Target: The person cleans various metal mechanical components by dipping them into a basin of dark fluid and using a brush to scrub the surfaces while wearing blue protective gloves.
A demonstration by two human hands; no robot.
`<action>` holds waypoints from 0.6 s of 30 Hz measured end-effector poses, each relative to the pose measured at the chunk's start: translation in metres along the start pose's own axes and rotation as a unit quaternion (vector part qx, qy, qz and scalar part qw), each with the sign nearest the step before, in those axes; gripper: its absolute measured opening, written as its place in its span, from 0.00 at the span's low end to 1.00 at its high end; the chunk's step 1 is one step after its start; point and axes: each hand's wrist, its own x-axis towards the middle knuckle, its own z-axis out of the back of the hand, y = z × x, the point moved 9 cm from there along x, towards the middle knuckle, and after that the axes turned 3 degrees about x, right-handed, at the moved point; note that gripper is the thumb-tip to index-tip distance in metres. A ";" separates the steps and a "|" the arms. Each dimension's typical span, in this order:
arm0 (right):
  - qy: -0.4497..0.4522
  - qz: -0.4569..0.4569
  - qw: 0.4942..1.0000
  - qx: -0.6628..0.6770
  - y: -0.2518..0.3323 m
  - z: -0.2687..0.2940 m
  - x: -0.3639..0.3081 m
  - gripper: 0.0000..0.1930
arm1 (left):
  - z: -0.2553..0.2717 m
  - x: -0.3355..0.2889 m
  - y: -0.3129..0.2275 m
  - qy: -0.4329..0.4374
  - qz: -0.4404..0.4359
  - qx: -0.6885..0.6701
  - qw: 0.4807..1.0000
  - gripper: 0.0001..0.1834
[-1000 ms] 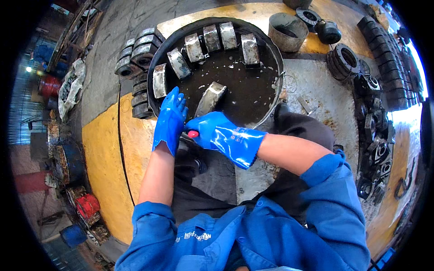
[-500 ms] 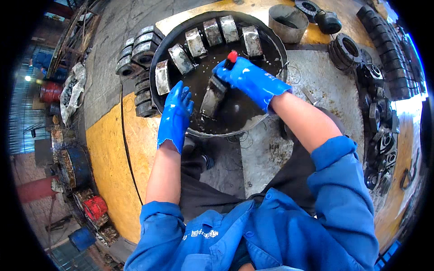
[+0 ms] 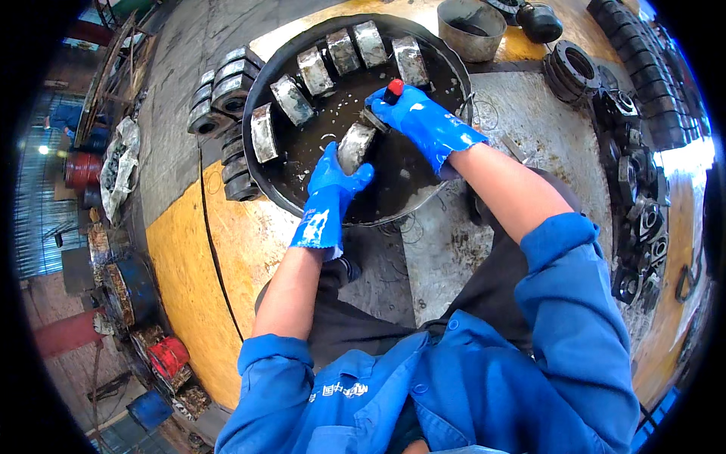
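Blue work jacket [image 3: 363, 412] nearest, sleeves rolled up, and rubber gloves in pretty much the same colour on both hands. Left hand [image 3: 333, 185] is open, thumb spread well away from the fingers, right at the near end of a grimy metal block [image 3: 355, 146]; can't tell if it's actually touching. Right hand [image 3: 416, 121] is curled tight around a hand tool [image 3: 392, 91] with a black, red-ended handle, and the tool's head, mostly hidden, sits just by the block's far end. So the block's basically between the two hands, lying in a big round pan [image 3: 248, 125] of dark, murky liquid. Six more metal blocks [image 3: 342, 52] curve along the rim beyond both hands. Outside the pan, left of the left hand, there's a stack of dark bored metal pieces [image 3: 234, 85]. Past the right hand, farther off, stands a grubby round bucket [image 3: 475, 47].
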 end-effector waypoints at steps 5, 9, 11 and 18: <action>0.076 -0.016 0.995 -0.058 -0.010 -0.006 0.003 0.23 | 0.001 -0.002 -0.004 -0.017 -0.011 0.092 0.996 0.59; 0.045 -0.029 0.998 -0.017 -0.001 -0.002 -0.003 0.21 | 0.005 0.002 -0.002 -0.022 -0.049 0.138 0.989 0.55; 0.042 -0.013 0.998 0.051 0.007 -0.001 -0.008 0.20 | 0.016 0.000 -0.012 -0.013 -0.080 0.172 0.982 0.52; 0.120 -0.142 0.982 0.022 -0.029 -0.024 -0.037 0.19 | 0.031 0.018 0.008 -0.005 -0.207 0.252 0.945 0.51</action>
